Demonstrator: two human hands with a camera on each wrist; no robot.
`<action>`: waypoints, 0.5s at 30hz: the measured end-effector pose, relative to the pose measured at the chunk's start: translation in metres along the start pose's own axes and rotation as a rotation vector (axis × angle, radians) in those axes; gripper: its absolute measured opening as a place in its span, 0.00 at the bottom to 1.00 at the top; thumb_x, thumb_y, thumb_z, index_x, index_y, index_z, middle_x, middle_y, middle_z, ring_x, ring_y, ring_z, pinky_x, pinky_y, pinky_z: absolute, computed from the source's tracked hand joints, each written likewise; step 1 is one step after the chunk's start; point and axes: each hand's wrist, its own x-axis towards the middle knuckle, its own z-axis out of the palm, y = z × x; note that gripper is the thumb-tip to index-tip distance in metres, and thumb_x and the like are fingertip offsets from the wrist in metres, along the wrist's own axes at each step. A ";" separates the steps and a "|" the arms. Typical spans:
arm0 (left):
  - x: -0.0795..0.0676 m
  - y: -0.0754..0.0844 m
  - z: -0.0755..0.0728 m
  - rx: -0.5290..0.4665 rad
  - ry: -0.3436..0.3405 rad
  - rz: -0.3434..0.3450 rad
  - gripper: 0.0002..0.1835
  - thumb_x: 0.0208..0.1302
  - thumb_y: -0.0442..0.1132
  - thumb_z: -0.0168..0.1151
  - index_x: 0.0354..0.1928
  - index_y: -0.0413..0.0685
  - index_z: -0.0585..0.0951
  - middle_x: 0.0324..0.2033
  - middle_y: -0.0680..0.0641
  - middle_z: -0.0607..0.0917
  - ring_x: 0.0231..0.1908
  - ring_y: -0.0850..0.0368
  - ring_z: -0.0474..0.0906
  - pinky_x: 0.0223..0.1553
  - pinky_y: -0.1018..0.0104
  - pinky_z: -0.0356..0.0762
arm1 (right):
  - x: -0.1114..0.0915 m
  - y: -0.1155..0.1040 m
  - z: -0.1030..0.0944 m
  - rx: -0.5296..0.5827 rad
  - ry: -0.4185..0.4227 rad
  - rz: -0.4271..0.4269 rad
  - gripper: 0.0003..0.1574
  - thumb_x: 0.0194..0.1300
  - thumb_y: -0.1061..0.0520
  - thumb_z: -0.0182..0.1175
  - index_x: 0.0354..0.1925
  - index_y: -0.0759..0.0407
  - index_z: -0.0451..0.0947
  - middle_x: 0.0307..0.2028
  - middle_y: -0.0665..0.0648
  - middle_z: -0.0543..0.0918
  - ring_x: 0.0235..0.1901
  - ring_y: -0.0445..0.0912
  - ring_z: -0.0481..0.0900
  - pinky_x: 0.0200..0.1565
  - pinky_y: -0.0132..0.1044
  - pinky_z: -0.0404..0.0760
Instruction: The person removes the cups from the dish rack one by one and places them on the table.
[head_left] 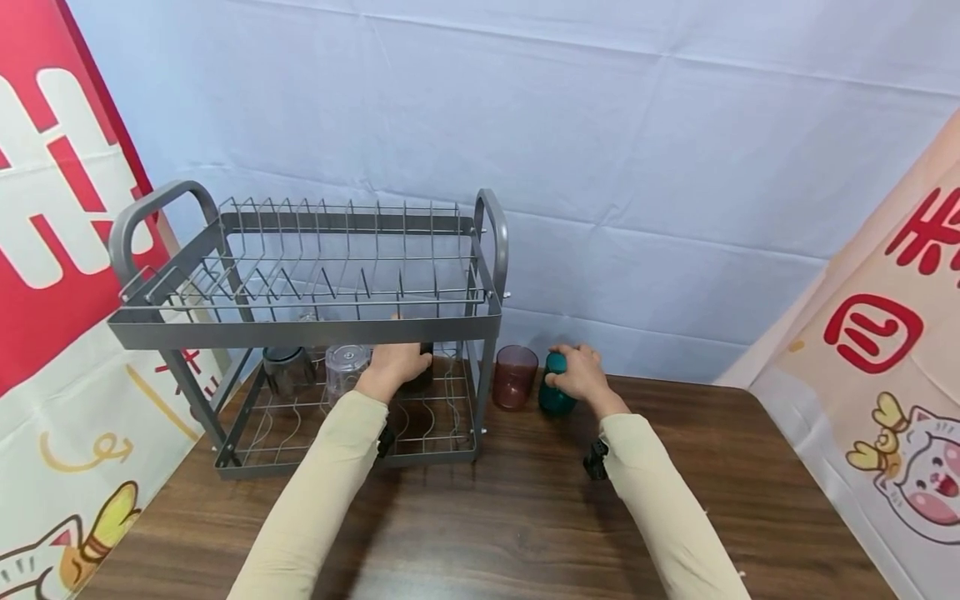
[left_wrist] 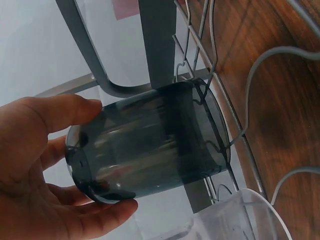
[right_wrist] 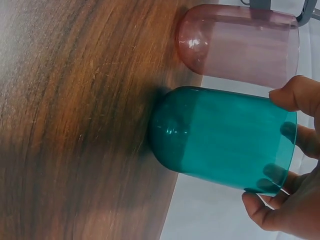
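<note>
One half-closed left hand grips one dark glass | half-closed right hand grips one teal glass | one pink glass

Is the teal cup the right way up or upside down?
Right way up. The teal cup has its rounded bottom toward the table and its open rim up at the right hand.
</note>
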 end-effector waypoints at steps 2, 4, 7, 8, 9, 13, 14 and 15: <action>0.000 0.000 0.000 0.000 -0.003 0.000 0.29 0.62 0.40 0.60 0.64 0.37 0.67 0.63 0.29 0.60 0.65 0.34 0.49 0.57 0.43 0.59 | 0.000 0.001 0.001 0.002 0.001 -0.003 0.34 0.58 0.54 0.62 0.62 0.60 0.68 0.58 0.74 0.61 0.53 0.68 0.56 0.43 0.58 0.68; 0.000 0.000 -0.001 -0.010 -0.006 0.000 0.30 0.62 0.40 0.60 0.64 0.39 0.67 0.63 0.30 0.61 0.65 0.34 0.49 0.57 0.43 0.58 | 0.001 0.000 0.000 0.001 -0.007 -0.002 0.34 0.58 0.54 0.62 0.62 0.60 0.68 0.58 0.73 0.61 0.53 0.68 0.56 0.44 0.58 0.67; 0.000 0.001 -0.002 -0.020 0.005 0.005 0.30 0.61 0.40 0.61 0.64 0.40 0.67 0.61 0.31 0.65 0.64 0.34 0.52 0.56 0.42 0.60 | 0.002 0.000 -0.004 -0.017 -0.035 -0.015 0.35 0.58 0.54 0.61 0.63 0.61 0.66 0.58 0.74 0.62 0.55 0.68 0.56 0.46 0.59 0.67; 0.000 0.001 -0.004 -0.023 0.014 0.005 0.30 0.60 0.40 0.61 0.64 0.40 0.67 0.61 0.30 0.64 0.64 0.34 0.52 0.56 0.42 0.60 | 0.002 0.000 -0.006 -0.024 -0.045 -0.021 0.36 0.58 0.54 0.62 0.63 0.62 0.66 0.58 0.74 0.62 0.55 0.69 0.57 0.47 0.59 0.67; 0.000 0.001 -0.005 -0.024 0.030 0.012 0.29 0.60 0.40 0.61 0.63 0.41 0.68 0.59 0.30 0.66 0.62 0.34 0.56 0.55 0.43 0.62 | 0.002 0.000 -0.008 -0.031 -0.055 -0.028 0.37 0.58 0.53 0.62 0.64 0.62 0.65 0.58 0.74 0.62 0.56 0.69 0.57 0.47 0.59 0.67; 0.002 0.003 -0.010 -0.007 0.121 0.050 0.24 0.58 0.39 0.59 0.58 0.42 0.73 0.50 0.33 0.71 0.49 0.39 0.64 0.49 0.47 0.63 | 0.001 0.000 -0.016 -0.039 -0.076 -0.041 0.39 0.58 0.52 0.63 0.64 0.63 0.64 0.57 0.75 0.63 0.55 0.70 0.60 0.46 0.60 0.69; 0.003 0.004 -0.011 -0.001 0.137 0.057 0.24 0.57 0.39 0.59 0.57 0.43 0.74 0.49 0.34 0.72 0.48 0.39 0.64 0.50 0.47 0.62 | 0.000 0.000 -0.018 -0.036 -0.078 -0.038 0.39 0.58 0.52 0.63 0.64 0.63 0.64 0.57 0.75 0.63 0.54 0.70 0.61 0.46 0.60 0.69; 0.003 0.004 -0.012 0.002 0.145 0.063 0.23 0.57 0.39 0.59 0.57 0.43 0.75 0.47 0.35 0.72 0.45 0.40 0.64 0.49 0.48 0.62 | 0.000 0.001 -0.018 -0.033 -0.079 -0.037 0.39 0.58 0.52 0.63 0.64 0.63 0.64 0.57 0.75 0.63 0.54 0.70 0.61 0.46 0.60 0.69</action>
